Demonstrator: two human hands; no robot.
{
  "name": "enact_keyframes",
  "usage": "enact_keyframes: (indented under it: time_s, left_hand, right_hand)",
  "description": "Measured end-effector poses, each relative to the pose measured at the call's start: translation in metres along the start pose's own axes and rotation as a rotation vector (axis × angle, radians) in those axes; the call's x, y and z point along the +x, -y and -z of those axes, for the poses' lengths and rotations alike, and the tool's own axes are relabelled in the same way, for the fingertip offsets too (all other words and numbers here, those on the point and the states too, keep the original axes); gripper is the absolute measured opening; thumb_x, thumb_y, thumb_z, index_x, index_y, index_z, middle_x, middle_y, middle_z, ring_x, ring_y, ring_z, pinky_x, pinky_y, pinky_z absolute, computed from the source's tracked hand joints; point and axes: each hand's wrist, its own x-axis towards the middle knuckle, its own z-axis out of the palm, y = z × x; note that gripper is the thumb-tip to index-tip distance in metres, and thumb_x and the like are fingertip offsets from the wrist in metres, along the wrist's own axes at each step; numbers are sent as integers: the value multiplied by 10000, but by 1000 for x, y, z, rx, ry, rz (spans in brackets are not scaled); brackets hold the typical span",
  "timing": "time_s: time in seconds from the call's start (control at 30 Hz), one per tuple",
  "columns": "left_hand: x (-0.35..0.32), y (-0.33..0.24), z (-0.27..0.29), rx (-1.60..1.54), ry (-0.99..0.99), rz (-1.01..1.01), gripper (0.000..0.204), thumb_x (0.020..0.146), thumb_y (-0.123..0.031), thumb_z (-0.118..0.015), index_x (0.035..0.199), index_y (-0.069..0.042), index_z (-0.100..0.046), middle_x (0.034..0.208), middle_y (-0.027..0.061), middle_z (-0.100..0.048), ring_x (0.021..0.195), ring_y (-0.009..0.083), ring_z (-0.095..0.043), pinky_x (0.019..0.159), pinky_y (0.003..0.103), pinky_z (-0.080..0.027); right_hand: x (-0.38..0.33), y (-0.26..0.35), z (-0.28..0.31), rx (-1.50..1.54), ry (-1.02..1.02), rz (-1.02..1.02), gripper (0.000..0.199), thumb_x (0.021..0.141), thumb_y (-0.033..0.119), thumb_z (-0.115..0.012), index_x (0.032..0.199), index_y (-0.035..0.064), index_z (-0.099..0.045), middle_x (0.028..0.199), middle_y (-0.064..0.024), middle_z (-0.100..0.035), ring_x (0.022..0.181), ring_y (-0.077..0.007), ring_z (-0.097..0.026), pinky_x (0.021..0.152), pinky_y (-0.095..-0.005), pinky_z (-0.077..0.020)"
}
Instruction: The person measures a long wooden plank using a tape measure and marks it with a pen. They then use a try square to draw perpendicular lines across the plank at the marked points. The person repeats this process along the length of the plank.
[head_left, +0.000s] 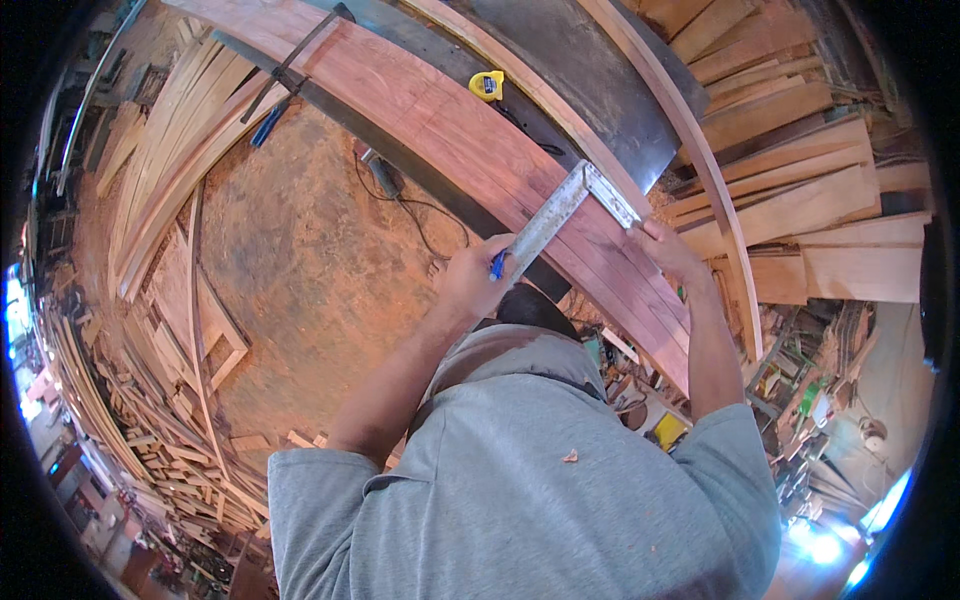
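A worn metal try square (546,226) lies across a long reddish wooden board (430,105), its corner near the board's far edge. My left hand (474,276) is closed around the near end of the square's long arm, with a blue pen-like piece (498,264) showing between its fingers. At the end of the short arm, my right hand (664,248) grips the square with thumb and fingers. Dark lines run lengthwise along the board beneath it. Further up, a yellow tape measure (487,86) sits beyond the board's far edge.
A bar clamp (300,55) with a blue handle (266,127) crosses the board at upper left. Curved wooden strips (690,130) lie beyond it. Planks (840,200) are stacked at right, and more wood (170,180) at left. A corded power tool (380,175) rests on the dusty floor.
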Motion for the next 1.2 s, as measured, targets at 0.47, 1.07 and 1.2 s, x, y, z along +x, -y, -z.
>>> enact_keyframes:
  time_s: [0.47, 1.07, 1.2]
  left_hand:
    - [0, 21, -54, 115, -253, -108, 188, 954, -127, -697, 1127, -52, -705, 890, 149, -717, 820, 290, -707, 736, 375, -554]
    - [3, 9, -49, -6, -197, -79, 187, 939, -69, -698, 1123, -43, -694, 910, 160, -729, 825, 269, -730, 757, 352, -567]
    - [2, 4, -48, -18, -191, -62, 183, 943, -79, -695, 1122, -43, -695, 905, 160, -726, 815, 266, -727, 747, 354, -566]
  right_hand:
    - [-20, -4, 7, -23, 98, 50, 428, 1069, 372, -559, 1274, 11, -665, 1160, -159, -701, 1119, -264, -647, 996, -389, -483]
    - [-17, -3, 9, -106, 76, 106, 385, 1058, 339, -536, 1107, -12, -686, 1087, -217, -662, 1089, -398, -643, 947, -465, -492]
    - [-19, 3, 9, -98, 79, 84, 387, 1060, 342, -527, 1101, -6, -692, 1069, -214, -660, 1079, -396, -647, 942, -467, -493]
